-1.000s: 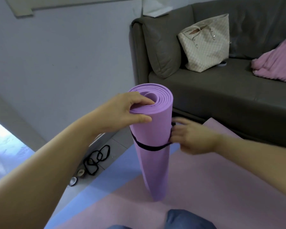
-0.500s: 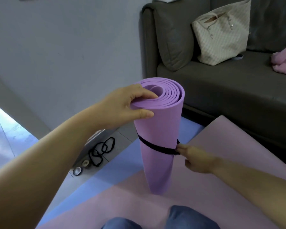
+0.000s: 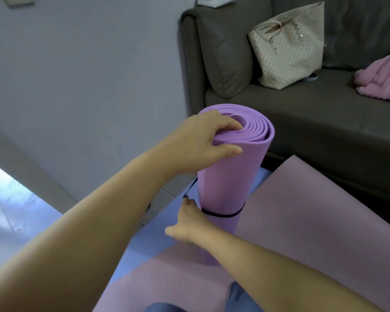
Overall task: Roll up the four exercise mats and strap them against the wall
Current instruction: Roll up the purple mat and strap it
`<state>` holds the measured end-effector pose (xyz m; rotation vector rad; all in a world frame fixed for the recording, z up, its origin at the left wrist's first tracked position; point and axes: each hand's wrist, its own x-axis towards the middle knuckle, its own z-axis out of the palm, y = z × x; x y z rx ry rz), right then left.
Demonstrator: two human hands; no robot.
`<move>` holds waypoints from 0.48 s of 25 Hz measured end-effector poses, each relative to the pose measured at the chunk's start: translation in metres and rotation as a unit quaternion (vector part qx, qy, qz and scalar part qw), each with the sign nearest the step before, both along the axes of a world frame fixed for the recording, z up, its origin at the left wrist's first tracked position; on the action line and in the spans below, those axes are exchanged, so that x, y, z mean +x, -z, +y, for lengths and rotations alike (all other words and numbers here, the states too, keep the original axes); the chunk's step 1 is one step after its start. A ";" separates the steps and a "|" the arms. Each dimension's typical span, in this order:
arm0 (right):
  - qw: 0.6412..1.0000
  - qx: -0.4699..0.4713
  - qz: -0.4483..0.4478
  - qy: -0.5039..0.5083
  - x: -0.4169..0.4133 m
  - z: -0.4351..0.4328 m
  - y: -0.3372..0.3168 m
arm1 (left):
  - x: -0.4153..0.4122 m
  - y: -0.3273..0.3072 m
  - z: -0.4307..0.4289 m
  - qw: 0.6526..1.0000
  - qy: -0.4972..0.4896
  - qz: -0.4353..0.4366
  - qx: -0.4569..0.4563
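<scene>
left hand: fingers curled over top rim of rolled purple mat
right hand: pinches black strap (looped low round the roll)
roll: upright on pink mat, near sofa

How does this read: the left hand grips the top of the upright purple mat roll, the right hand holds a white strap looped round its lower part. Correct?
One slip: the head view shows the strap is black, not white. The left hand grips the top of the upright purple mat roll, and the right hand holds that strap looped round its lower part.
</scene>
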<state>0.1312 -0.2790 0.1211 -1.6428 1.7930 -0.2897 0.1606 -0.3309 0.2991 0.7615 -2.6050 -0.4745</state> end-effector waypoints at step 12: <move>0.944 -0.042 0.247 -0.214 -0.168 0.037 0.017 | 0.032 -0.001 -0.015 0.999 -0.019 -0.003 0.037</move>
